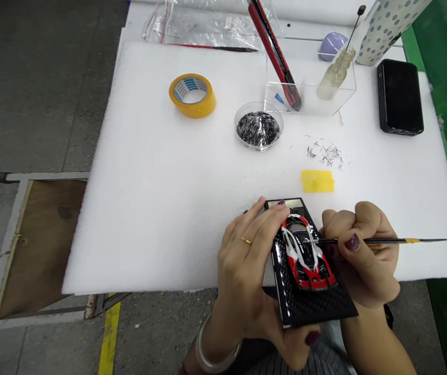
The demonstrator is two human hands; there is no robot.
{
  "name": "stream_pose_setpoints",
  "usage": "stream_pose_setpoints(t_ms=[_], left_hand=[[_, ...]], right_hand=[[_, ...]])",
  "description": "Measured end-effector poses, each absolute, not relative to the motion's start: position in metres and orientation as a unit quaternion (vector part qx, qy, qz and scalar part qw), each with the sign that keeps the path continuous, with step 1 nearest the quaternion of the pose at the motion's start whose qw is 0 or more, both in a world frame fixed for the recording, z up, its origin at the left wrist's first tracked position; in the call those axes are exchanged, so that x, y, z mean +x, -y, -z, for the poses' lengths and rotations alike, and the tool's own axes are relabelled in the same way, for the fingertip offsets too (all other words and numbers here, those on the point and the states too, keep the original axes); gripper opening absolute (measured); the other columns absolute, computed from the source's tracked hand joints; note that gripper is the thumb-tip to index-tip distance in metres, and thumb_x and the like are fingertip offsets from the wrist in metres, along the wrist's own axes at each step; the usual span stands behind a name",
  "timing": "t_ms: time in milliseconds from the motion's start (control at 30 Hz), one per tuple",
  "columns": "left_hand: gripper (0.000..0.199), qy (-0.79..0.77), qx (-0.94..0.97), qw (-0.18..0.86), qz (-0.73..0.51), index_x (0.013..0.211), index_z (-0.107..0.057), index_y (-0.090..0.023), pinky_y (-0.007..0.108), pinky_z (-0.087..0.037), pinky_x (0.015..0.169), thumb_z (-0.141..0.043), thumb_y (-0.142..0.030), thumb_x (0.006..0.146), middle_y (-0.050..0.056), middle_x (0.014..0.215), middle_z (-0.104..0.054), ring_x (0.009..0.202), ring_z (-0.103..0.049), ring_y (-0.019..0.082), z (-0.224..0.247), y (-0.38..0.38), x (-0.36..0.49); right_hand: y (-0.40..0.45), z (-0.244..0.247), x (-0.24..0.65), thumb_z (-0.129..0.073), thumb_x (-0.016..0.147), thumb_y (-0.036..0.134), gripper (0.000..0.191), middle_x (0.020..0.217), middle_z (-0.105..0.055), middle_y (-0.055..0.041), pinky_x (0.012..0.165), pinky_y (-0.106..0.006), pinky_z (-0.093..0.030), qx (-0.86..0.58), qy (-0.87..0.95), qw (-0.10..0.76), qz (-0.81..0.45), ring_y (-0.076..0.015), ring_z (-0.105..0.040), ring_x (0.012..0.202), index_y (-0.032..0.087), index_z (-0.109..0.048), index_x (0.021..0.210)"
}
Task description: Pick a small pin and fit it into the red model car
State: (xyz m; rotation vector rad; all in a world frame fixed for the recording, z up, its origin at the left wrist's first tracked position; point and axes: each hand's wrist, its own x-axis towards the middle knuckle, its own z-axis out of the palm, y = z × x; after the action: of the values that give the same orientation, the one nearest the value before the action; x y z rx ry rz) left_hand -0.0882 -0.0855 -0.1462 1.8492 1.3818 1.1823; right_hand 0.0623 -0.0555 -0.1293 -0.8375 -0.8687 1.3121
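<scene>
A red, white and black model car [315,276] sits on a black textured display base [317,308]. My left hand [242,265] grips this base from its left side, with fingers along the far left edge and the thumb under the near end. The base is tilted above the near edge of the work surface. Pinched in my right hand [367,255] is a thin fine-tipped brush [387,241], held nearly level. Its tip points left and meets the car around the windshield and roof; whether it touches I cannot tell.
A foam sheet [161,208] covers the table. On it lie yellow tape roll [204,107], a dish of black slivers [258,130], loose slivers [328,153] and yellow tape pieces [317,181]. A clear box [309,101] holds a red cutter [272,47] and a small bottle [334,78]. A black device [399,96] lies right.
</scene>
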Motion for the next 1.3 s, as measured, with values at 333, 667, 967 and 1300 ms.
stream_pose_setpoints(t_ms=[333, 667, 967, 1300], left_hand=[[0.048, -0.515, 0.688, 0.253, -0.445, 0.142, -0.054, -0.021, 0.050, -0.043, 0.117, -0.050, -0.040, 0.098, 0.006, 0.140, -0.064, 0.139, -0.052, 0.031, 0.148, 0.085, -0.088], [0.048, -0.521, 0.689, 0.247, -0.439, 0.142, -0.054, -0.020, 0.049, -0.044, 0.118, -0.047, -0.042, 0.099, 0.007, 0.139, -0.065, 0.139, -0.051, 0.030, 0.146, 0.085, -0.087], [0.046, -0.521, 0.689, 0.265, -0.429, 0.142, -0.054, -0.019, 0.047, -0.041, 0.119, -0.047, -0.036, 0.099, 0.006, 0.141, -0.063, 0.141, -0.049, 0.028, 0.145, 0.086, -0.087], [0.084, -0.530, 0.704, 0.237, -0.409, 0.137, -0.052, -0.015, 0.056, -0.037, 0.119, -0.050, -0.079, 0.082, 0.013, 0.134, -0.064, 0.142, -0.045, 0.038, 0.137, 0.085, -0.076]], right_hand=[[0.056, 0.129, 0.061, -0.075, 0.087, 0.022, 0.024, 0.056, -0.051, 0.0030, 0.043, -0.031, -0.028, -0.368, 0.389, 0.630, -0.562, -0.0142, -0.038, 0.049, 0.025, -0.055, 0.074], [0.057, 0.129, 0.061, -0.075, 0.087, 0.024, 0.026, 0.055, -0.049, 0.0024, 0.043, -0.032, -0.029, -0.389, 0.382, 0.620, -0.563, -0.0155, -0.038, 0.049, 0.026, -0.053, 0.073], [0.056, 0.126, 0.059, -0.076, 0.085, 0.035, 0.033, 0.053, -0.039, 0.0042, 0.042, -0.030, -0.028, -0.431, 0.398, 0.605, -0.539, -0.0155, -0.034, 0.047, 0.027, -0.045, 0.073], [0.065, 0.117, 0.091, -0.060, 0.099, 0.041, 0.016, 0.062, -0.052, 0.0013, 0.048, -0.030, -0.037, -0.505, 0.423, 0.628, -0.414, -0.0156, -0.046, 0.052, 0.029, -0.065, 0.090]])
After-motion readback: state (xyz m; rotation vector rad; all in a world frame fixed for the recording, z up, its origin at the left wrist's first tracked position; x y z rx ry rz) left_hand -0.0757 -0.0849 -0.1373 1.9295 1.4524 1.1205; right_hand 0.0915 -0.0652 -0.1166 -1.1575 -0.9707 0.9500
